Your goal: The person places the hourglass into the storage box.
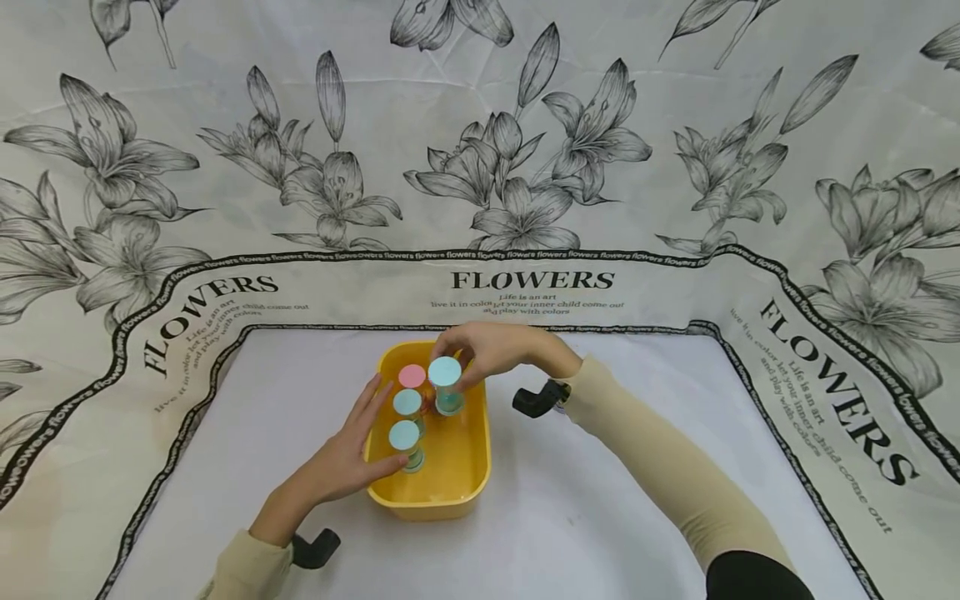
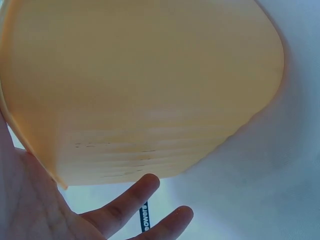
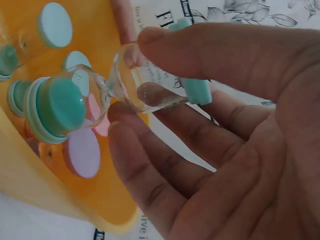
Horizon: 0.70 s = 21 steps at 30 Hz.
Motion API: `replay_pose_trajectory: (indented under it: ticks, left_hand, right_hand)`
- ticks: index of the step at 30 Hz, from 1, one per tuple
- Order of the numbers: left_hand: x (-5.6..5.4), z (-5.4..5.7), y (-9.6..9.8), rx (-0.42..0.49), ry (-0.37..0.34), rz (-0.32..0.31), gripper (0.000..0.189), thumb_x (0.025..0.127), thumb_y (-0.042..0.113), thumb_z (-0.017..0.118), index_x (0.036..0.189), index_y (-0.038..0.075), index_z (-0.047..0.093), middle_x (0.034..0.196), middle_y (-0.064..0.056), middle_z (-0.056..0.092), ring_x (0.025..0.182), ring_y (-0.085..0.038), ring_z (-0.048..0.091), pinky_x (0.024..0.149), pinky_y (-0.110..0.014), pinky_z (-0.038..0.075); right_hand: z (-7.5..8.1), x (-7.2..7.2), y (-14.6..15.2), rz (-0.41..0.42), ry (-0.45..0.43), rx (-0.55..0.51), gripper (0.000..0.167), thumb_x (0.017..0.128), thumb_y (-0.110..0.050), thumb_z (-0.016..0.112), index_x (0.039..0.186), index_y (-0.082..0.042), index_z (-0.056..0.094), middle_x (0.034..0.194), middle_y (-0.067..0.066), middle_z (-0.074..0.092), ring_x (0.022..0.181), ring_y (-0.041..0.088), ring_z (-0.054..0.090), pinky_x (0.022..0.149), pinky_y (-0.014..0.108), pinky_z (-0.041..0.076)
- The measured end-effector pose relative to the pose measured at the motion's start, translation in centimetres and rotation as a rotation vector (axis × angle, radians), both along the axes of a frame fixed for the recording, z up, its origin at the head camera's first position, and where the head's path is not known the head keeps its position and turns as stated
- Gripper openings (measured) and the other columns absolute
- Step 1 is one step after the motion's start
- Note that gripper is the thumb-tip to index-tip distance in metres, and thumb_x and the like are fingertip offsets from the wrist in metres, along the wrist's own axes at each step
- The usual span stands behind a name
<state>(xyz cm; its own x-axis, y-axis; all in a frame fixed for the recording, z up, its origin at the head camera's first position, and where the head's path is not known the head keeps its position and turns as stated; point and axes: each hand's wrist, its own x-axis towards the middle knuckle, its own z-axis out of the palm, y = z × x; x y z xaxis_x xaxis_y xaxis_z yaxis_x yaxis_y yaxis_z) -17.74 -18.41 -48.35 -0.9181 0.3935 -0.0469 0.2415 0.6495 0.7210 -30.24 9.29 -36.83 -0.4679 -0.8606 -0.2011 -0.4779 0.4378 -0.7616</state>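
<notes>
My right hand [image 1: 495, 346] holds an hourglass sand timer [image 1: 445, 372] with pale teal ends over the far right part of a yellow tub [image 1: 485, 467]. In the right wrist view, thumb and fingers pinch the clear glass of this upright timer [image 3: 59, 110] near its top cap. Inside the tub stand a pink-topped timer [image 1: 412, 376] and two teal-topped timers [image 1: 407, 403], along the left side. A lilac disc [image 3: 82, 154] also shows in the right wrist view. My left hand [image 1: 337, 458] lies at the tub's left rim, fingers extended, thumb reaching over the rim beside the nearest timer.
The tub stands on a white tabletop [image 1: 585, 500]. Behind and beside it hangs a cloth [image 1: 337, 287] printed with flowers and lettering. Each wrist wears a black camera mount [image 1: 540, 400]. The tub's ribbed outer wall [image 2: 150, 75] fills most of the left wrist view.
</notes>
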Motion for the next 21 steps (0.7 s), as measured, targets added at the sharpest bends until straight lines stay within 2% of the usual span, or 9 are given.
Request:
replay_pose_trajectory:
  ticks: [5, 8, 13, 17, 21]
  left_hand:
    - [0.1, 0.1, -0.1, 0.011, 0.001, -0.009, 0.105, 0.088, 0.06, 0.071, 0.167, 0.029, 0.01, 0.175, 0.001, -0.009, 0.156, -0.046, 0.019, 0.109, -0.078, 0.034]
    - [0.0, 0.2, -0.1, 0.013, -0.005, -0.004, 0.106, 0.088, 0.061, 0.072, 0.167, 0.029, 0.009, 0.175, 0.002, -0.009, 0.157, -0.044, 0.018, 0.11, -0.077, 0.033]
    - [0.0, 0.2, -0.1, 0.01, -0.005, 0.002, 0.106, 0.087, 0.061, 0.072, 0.167, 0.028, 0.01, 0.175, 0.003, -0.009, 0.158, -0.043, 0.017, 0.111, -0.077, 0.032]
    - [0.0, 0.2, -0.1, 0.008, 0.011, -0.002, 0.106, 0.088, 0.06, 0.072, 0.167, 0.028, 0.009, 0.175, 0.002, -0.009, 0.157, -0.044, 0.019, 0.11, -0.077, 0.034]
    - [0.0, 0.1, -0.2, 0.008, 0.023, -0.006, 0.106, 0.088, 0.06, 0.072, 0.167, 0.028, 0.009, 0.175, 0.002, -0.009, 0.157, -0.044, 0.02, 0.11, -0.076, 0.035]
  right_hand:
    - [-1.8, -0.1, -1.7, 0.035, -0.068, 0.045, 0.042, 0.084, -0.006, 0.081, 0.123, -0.006, 0.065, 0.122, 0.006, 0.069, 0.11, 0.019, 0.065, 0.096, 0.029, 0.057]
    - [-2.7, -0.1, -2.5, 0.028, -0.075, 0.092, 0.041, 0.082, 0.0, 0.082, 0.12, -0.007, 0.066, 0.121, 0.005, 0.07, 0.11, 0.018, 0.065, 0.096, 0.027, 0.057]
    - [-3.8, 0.0, -3.3, 0.029, -0.02, 0.176, 0.043, 0.08, 0.001, 0.084, 0.118, -0.011, 0.068, 0.121, 0.0, 0.071, 0.114, 0.017, 0.064, 0.099, 0.026, 0.055]
    - [-4.0, 0.1, -3.6, 0.043, 0.018, 0.21, 0.044, 0.08, 0.003, 0.085, 0.117, -0.012, 0.068, 0.124, 0.0, 0.071, 0.123, 0.019, 0.063, 0.104, 0.029, 0.053]
    - [-4.2, 0.3, -3.8, 0.042, 0.048, 0.25, 0.042, 0.08, 0.003, 0.085, 0.113, -0.016, 0.068, 0.12, -0.003, 0.07, 0.118, 0.017, 0.064, 0.101, 0.029, 0.054]
